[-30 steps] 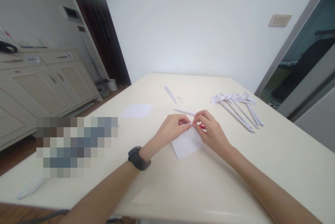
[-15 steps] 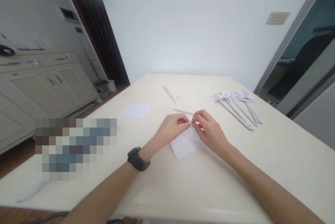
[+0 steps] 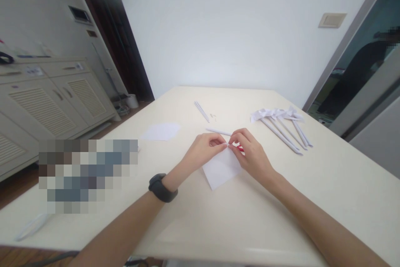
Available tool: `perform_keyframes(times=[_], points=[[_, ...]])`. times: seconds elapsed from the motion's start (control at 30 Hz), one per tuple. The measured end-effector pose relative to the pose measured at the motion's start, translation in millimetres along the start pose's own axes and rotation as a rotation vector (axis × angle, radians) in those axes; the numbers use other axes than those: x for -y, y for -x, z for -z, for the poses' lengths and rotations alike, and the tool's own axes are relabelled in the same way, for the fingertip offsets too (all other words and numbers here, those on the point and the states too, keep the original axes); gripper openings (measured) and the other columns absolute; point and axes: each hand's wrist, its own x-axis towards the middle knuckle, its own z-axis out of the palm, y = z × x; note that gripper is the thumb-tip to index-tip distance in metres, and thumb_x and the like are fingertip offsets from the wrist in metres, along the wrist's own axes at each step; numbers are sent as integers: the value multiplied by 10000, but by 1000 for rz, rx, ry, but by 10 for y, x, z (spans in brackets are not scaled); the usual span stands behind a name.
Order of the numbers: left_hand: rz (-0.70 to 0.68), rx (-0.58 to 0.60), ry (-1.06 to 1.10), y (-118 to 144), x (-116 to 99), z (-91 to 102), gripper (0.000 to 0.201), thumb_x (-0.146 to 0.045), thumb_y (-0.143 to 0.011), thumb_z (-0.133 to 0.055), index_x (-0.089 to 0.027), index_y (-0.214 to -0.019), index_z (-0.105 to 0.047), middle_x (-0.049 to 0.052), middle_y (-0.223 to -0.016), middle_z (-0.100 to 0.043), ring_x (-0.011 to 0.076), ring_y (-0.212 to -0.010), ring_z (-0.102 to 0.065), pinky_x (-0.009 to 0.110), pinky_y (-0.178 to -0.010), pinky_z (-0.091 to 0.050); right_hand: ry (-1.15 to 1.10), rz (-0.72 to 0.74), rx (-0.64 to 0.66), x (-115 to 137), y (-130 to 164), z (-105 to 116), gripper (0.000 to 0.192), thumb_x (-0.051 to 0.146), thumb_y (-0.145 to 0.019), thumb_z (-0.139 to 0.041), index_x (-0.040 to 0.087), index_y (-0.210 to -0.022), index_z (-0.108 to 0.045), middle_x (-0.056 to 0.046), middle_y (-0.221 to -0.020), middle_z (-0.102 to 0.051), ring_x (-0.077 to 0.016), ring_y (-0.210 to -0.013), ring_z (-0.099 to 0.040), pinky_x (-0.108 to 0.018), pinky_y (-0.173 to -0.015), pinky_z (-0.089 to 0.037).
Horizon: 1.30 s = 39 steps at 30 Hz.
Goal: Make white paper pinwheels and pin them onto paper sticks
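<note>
Both my left hand and my right hand pinch the far edge of a white sheet of paper, thumbs and fingertips meeting side by side. The near corner of the sheet hangs toward me over the table. A red object, only partly visible, lies behind my right fingers; its kind is hidden. Just beyond my hands rests a rolled white paper stick, its right end covered by my right hand.
On the cream table lie more white paper at left, thin rolled sticks with small scraps at the back, and several paper rolls with crumpled white tops at right. A blurred-out patch covers the left side.
My hands stay pinched on the paper's far edge, with only slight finger movement. The whole view has shifted a little. In the doorway at right, a dark figure has moved slightly.
</note>
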Motion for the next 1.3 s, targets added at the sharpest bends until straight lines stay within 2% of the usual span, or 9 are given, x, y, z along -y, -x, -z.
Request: perform_keyframes(times=[0.27, 0.53, 1.13, 1.3], points=[[36, 22, 52, 6, -7, 11, 216, -330, -764, -518, -175, -777, -668, 34, -811, -698, 200, -796, -635, 259, -685, -476, -184, -82, 2, -6, -23, 25, 80, 163, -843, -475, 209, -797, -523, -38, -971, -502, -139, -824, -525, -271, -658, -487], [59, 26, 27, 7, -39, 11, 266, -360, -769, -506, -167, -773, -689, 36, -797, -708, 204, -781, -637, 248, -636, -467, -270, -91, 11, -12, -49, 26, 105, 266, -865, -485, 204, -812, -551, -37, -926, -524, -137, -805, -542, -279, -680, -483], [-12, 48, -50, 29, -48, 10, 280, -379, -796, -496, -183, -788, -695, 16, -782, -691, 180, -749, -606, 241, -639, -434, -301, -146, 6, -56, -43, -14, 164, 341, -823, -561, 196, -746, -547, -18, -859, -558, -129, -759, -547, -270, -654, -464], [-56, 34, -130, 47, -96, 24, 268, -328, -818, -471, -182, -783, -692, 12, -764, -680, 165, -723, -586, 239, -632, -412, -323, -222, 39, -34, -46, 14, 159, 328, -825, -548, 196, -739, -559, -8, -829, -581, -138, -776, -566, -291, -696, -463]])
